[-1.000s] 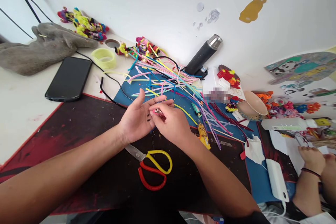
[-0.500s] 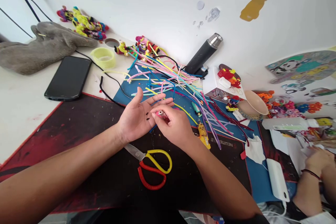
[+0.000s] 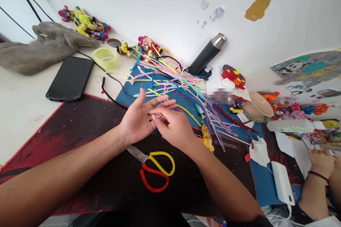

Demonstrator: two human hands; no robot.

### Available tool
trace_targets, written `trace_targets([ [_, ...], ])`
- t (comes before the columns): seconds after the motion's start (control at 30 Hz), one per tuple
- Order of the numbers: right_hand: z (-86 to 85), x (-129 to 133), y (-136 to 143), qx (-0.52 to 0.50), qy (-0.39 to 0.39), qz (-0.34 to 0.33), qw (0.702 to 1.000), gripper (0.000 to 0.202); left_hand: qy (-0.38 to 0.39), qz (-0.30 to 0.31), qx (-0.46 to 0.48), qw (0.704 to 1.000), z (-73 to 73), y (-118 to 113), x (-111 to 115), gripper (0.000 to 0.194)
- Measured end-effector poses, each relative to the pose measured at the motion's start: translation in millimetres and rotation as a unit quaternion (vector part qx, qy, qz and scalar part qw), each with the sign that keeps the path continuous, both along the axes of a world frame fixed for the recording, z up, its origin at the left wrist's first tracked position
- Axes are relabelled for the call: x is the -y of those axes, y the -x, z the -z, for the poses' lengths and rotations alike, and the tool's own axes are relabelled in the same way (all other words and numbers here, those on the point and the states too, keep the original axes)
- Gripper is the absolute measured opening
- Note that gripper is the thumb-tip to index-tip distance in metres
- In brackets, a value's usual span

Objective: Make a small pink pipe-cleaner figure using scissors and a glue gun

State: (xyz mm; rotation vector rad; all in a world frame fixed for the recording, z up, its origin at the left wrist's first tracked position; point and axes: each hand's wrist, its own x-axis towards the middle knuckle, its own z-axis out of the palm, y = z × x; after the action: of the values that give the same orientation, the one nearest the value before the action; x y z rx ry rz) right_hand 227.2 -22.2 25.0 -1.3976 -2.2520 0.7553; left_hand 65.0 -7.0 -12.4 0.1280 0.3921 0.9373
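My left hand [image 3: 135, 120] lies palm up above the dark mat, fingers stretched out, with tiny black bits [image 3: 150, 120] on the palm. Over its fingers, my right hand [image 3: 176, 126] is closed in a pinch on a small red item [image 3: 161, 116] with a pale, shiny end. Fingers cover most of that item, so its kind is unclear. Below the hands rest scissors [image 3: 160, 170] with one yellow and one red handle, the blades partly under my left wrist. Just beyond the fingers spreads a heap of coloured pipe cleaners [image 3: 170, 78].
On the left are a black phone [image 3: 69, 78], a yellow ring-shaped roll [image 3: 105, 58] and a grey plush [image 3: 50, 49]. A black flask [image 3: 207, 55] leans at the back. A yellow glue gun [image 3: 207, 138] lies right of my hands. Another person's hands [image 3: 321, 163] work at far right.
My right hand has shifted very slightly left over the left palm, still pinching the red item. At far right, the other person's hands have moved a little.
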Motion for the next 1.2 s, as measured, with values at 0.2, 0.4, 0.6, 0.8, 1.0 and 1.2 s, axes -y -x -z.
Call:
trace_targets([
  [0.2, 1.7, -0.6, -0.1, 0.010, -0.005, 0.000, 1.000, 0.029, 0.016, 0.002, 0.004, 1.000, -1.3, 0.8, -0.4, 0.076],
  [0.4, -0.1, -2.4, 2.1, 0.034, 0.010, 0.013, 0.999, 0.026, 0.018, 0.004, -0.006, 1.000, -1.4, 0.6, 0.2, 0.080],
  [0.6, -2.3, -6.1, 7.3, 0.066, 0.026, 0.028, 0.997, 0.018, 0.024, 0.016, -0.047, 0.998, 1.2, 0.2, 0.9, 0.081],
  [0.8, -4.8, -6.7, 7.7, 0.089, 0.037, 0.028, 0.995, 0.012, 0.013, 0.023, -0.033, 0.999, 1.5, 0.4, 0.6, 0.074],
  [1.0, -4.6, -5.9, 7.2, 0.083, 0.036, 0.033, 0.995, 0.011, 0.030, 0.020, -0.060, 0.998, -2.0, -0.3, 0.0, 0.074],
  [1.2, -5.3, -6.0, 6.5, 0.067, 0.028, 0.043, 0.996, 0.012, 0.023, 0.018, -0.057, 0.998, -3.0, 0.9, 0.3, 0.075],
])
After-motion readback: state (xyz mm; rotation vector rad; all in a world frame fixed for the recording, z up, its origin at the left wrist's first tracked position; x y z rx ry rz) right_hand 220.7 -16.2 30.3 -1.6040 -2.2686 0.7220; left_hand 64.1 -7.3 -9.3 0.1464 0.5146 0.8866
